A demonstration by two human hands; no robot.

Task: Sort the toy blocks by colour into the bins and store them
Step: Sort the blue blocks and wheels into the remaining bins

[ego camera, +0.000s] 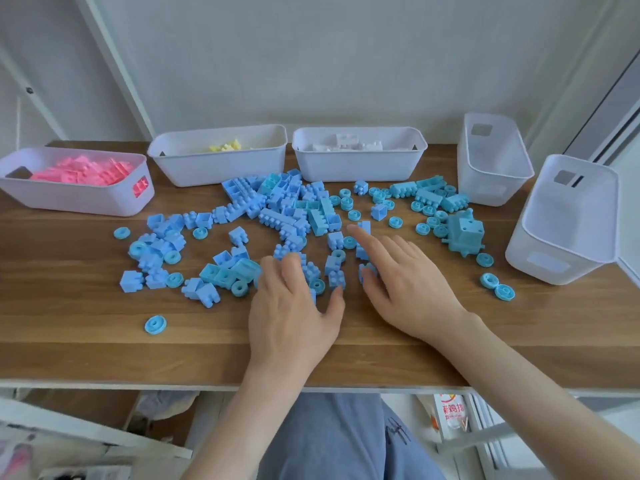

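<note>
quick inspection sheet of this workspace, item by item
surface: wooden table, blue blocks scattered across it
job's things: pink bin, yellow bin and white bin hold matching blocks; far right bin and near right bin look empty
clutter: nothing seen
hands: left hand open over the blocks; right hand open, index finger stretched out
cables: nothing seen
surroundings: white wall behind; printed packet under the table

I see light and turquoise blue blocks (pixel 277 209) on a brown wood-grain table (pixel 86 327); white bins (pixel 360 164) hold pink blocks (pixel 86 171), yellow blocks (pixel 227 146) and white blocks (pixel 346 142).
</note>
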